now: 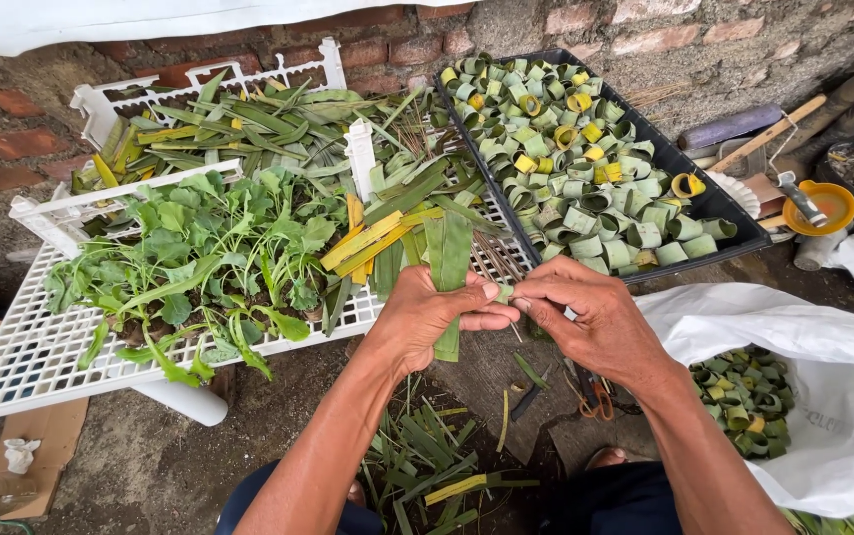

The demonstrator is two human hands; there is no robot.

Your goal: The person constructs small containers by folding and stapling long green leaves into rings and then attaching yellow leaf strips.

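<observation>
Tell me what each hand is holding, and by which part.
Left hand grips a long green leaf strip around its lower part. Right hand pinches the strip's edge beside the left thumb.

Before you, the dirt floor (149,466) carries a white plastic rack (20,357), a black tray (714,213), a white sack (823,396), leaf scraps (427,466) and flattened cardboard (40,446).

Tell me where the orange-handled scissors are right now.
In the head view, the scissors lie on the ground just below the right hand, between the leaf scraps and the white bag.
</observation>
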